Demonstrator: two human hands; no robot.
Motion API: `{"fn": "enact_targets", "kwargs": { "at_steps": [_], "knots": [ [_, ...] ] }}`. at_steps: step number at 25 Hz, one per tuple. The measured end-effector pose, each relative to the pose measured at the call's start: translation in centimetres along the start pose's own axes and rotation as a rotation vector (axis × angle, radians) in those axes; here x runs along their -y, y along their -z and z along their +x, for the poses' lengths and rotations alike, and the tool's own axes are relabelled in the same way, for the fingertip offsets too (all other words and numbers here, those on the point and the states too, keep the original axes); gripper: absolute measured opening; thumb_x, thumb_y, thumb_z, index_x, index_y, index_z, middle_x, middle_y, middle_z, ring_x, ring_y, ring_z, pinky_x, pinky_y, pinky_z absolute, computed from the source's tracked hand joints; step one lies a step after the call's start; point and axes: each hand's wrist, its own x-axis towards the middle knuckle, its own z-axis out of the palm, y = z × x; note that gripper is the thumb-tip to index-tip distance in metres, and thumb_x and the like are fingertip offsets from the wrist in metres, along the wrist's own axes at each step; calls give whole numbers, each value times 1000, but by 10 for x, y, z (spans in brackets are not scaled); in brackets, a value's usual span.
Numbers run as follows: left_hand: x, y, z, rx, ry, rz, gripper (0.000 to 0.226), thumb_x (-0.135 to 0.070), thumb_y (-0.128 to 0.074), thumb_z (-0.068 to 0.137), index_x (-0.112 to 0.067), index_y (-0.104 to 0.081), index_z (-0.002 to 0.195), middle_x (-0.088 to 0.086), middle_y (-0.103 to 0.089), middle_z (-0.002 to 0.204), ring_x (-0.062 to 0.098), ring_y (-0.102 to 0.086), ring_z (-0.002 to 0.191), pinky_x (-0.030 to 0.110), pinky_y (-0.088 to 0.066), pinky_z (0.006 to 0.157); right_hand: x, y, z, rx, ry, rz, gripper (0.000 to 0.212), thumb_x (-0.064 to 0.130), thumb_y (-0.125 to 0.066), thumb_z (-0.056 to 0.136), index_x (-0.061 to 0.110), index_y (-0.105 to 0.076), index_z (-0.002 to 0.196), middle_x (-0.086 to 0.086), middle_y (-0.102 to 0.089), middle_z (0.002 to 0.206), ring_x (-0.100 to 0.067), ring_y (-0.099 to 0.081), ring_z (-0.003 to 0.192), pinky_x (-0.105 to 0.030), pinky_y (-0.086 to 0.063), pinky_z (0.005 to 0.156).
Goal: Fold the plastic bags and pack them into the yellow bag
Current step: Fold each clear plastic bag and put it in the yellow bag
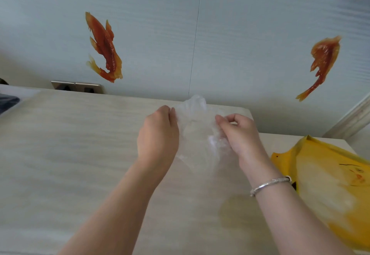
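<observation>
Pinching clear plastic bag point(197, 126) between left hand point(158, 134) and right hand point(239, 134), fingers curled on film; flatten, align edges before creasing, yellow bag point(328, 184) alongside.

head view, close, forward and down

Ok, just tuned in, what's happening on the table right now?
A person is holding a clear plastic bag between both hands above a pale wooden table. The left hand has its grip on the bag's left edge and the right hand pinches the right side. The bag looks crumpled, not yet folded. The yellow bag lies at the table's right edge.
</observation>
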Motion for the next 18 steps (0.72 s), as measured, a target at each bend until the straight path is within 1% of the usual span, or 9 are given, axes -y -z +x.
{"fn": "enact_targets", "kwargs": {
  "at_steps": [5,7,8,10,11,13,14,16,18],
  "knots": [
    [7,2,-4,273,80,418,14,-20,-37,96,-13,-49,100,7,-63,88,32,-61,82,33,-43,63,-22,9,21,-17,120,-410,23,38,-67,86,18,-55,84,3,-59,74,-17,-57,66,-27,-41,57],
    [3,8,-6,256,45,523,15,-28,-40,97,-17,-44,106,2,-59,94,28,-58,85,31,-39,64,-26,8,21,15,200,-527,26,43,-63,87,19,-56,94,6,-58,82,-16,-57,76,-30,-45,65],
    [1,12,-5,187,-20,537,15,-29,-42,97,-18,-43,107,0,-56,94,26,-56,84,31,-39,64,-26,8,20,14,261,-549,27,43,-61,89,19,-55,100,6,-58,90,-14,-57,84,-30,-46,70],
    [4,12,-1,55,-241,392,15,-22,-48,95,-18,-50,109,-4,-54,99,21,-52,91,32,-43,73,-23,11,14,-38,457,-601,22,33,-57,93,17,-56,108,5,-56,105,-15,-54,101,-27,-43,80],
    [8,8,1,55,-372,294,17,-16,-52,93,-17,-57,109,-4,-56,104,21,-51,98,33,-44,80,-21,14,10,-60,557,-635,19,25,-56,94,15,-57,109,3,-56,108,-17,-52,105,-28,-43,83],
    [16,-5,5,185,-562,232,24,-10,-56,91,-15,-64,114,-2,-61,120,23,-50,116,38,-44,96,-19,21,-1,-12,660,-722,18,16,-54,94,12,-60,111,1,-57,111,-19,-51,110,-29,-43,89],
    [20,-11,5,273,-600,250,30,-13,-55,93,-14,-62,122,0,-57,132,24,-45,127,39,-40,104,-19,22,-7,49,667,-769,21,16,-52,95,12,-60,115,0,-58,114,-18,-50,113,-29,-41,93],
    [26,-21,-2,446,-584,341,44,-27,-46,99,-17,-44,143,-4,-34,153,19,-23,145,34,-23,117,-28,24,-15,185,675,-879,31,24,-47,99,12,-57,125,-1,-57,125,-19,-47,121,-29,-37,101],
    [31,-25,-6,531,-531,468,57,-43,-33,101,-22,-19,153,-9,-10,160,13,-2,148,32,-6,120,-39,27,-18,310,655,-993,50,40,-32,99,13,-45,140,-1,-45,145,-20,-37,136,-32,-29,112]
  ]
}}
